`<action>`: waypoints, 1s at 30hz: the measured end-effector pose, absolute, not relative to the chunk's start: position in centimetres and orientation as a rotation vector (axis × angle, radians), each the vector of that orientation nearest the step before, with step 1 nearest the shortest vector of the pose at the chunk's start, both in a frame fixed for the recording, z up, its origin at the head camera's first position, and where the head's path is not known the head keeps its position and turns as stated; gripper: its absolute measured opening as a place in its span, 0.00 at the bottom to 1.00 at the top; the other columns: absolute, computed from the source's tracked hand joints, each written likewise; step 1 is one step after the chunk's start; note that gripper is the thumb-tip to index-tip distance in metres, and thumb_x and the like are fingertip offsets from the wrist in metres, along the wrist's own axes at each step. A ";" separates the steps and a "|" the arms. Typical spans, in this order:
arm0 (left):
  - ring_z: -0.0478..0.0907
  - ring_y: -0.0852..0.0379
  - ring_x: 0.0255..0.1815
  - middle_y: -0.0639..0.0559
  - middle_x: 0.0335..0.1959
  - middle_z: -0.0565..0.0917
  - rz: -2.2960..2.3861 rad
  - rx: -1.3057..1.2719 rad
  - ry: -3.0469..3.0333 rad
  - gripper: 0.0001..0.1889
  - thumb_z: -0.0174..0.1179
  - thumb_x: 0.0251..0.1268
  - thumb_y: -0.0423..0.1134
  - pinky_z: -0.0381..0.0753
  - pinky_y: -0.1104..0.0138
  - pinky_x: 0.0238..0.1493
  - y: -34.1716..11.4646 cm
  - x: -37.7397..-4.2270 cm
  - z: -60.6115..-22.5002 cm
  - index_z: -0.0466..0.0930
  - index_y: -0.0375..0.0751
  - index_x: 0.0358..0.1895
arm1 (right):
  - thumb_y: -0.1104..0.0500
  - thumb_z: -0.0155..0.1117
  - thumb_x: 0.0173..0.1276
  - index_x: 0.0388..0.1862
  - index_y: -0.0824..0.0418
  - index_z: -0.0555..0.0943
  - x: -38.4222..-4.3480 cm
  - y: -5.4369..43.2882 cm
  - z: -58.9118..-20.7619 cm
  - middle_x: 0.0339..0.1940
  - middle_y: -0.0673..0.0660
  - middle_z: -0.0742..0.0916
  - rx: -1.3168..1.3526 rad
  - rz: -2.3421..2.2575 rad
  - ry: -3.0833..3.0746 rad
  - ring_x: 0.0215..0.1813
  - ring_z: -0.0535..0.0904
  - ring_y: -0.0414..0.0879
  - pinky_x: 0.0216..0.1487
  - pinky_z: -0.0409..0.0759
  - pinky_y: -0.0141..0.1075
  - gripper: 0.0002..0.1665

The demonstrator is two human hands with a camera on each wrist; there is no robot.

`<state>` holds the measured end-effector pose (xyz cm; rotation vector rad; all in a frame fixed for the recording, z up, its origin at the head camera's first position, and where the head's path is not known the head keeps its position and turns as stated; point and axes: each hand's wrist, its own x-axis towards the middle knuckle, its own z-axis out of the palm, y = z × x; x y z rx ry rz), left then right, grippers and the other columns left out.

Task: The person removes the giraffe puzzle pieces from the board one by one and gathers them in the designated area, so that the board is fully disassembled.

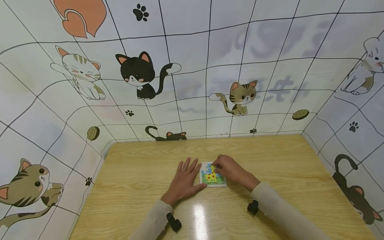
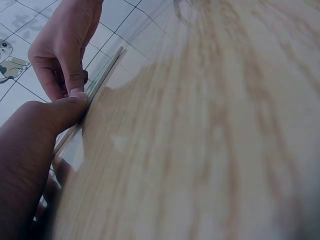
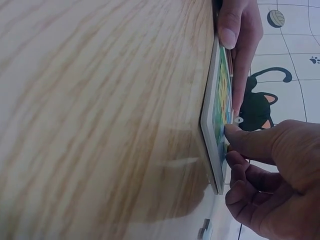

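A small jigsaw puzzle in a white frame (image 1: 221,185) lies flat on the table, with a yellow giraffe (image 1: 211,179) on green and blue. Pale bare patches show at its upper left. My left hand (image 1: 185,180) lies with fingers spread along the left side, its thumb on the frame's lower left corner. At the upper right of the puzzle, my right hand (image 1: 230,169) pinches a small puzzle piece (image 3: 226,148) between thumb and forefinger, right at the picture's surface. The other fingers of this hand (image 3: 280,175) curl inward, and most of the piece is hidden by the fingertips.
The light wood table (image 1: 135,173) meets walls with a cat-print covering (image 1: 192,80) at the back and both sides. A black wrist camera (image 1: 174,222) sits on the left sleeve, another black camera (image 1: 253,207) on the right. Light glares off the tabletop below the puzzle.
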<state>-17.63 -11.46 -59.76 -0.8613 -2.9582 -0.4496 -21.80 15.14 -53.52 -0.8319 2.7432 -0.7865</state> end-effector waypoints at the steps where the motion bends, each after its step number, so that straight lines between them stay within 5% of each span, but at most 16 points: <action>1: 0.41 0.41 0.93 0.49 0.92 0.53 -0.451 -0.861 -2.958 0.50 0.49 0.77 0.78 0.38 0.40 0.89 -11.5 -17.6 -59.7 0.58 0.49 0.90 | 0.65 0.76 0.75 0.56 0.68 0.92 -21.8 15.1 -53.4 0.42 0.52 0.87 -0.832 -0.782 2.743 0.41 0.80 0.39 0.45 0.85 0.39 0.14; 30: 0.41 0.41 0.93 0.50 0.92 0.53 -0.459 -0.859 -2.954 0.51 0.49 0.77 0.79 0.38 0.40 0.89 -11.5 -17.6 -60.1 0.59 0.50 0.90 | 0.64 0.75 0.76 0.63 0.68 0.89 -22.5 14.4 -53.7 0.42 0.53 0.87 -0.971 -0.806 2.657 0.39 0.77 0.39 0.42 0.81 0.36 0.19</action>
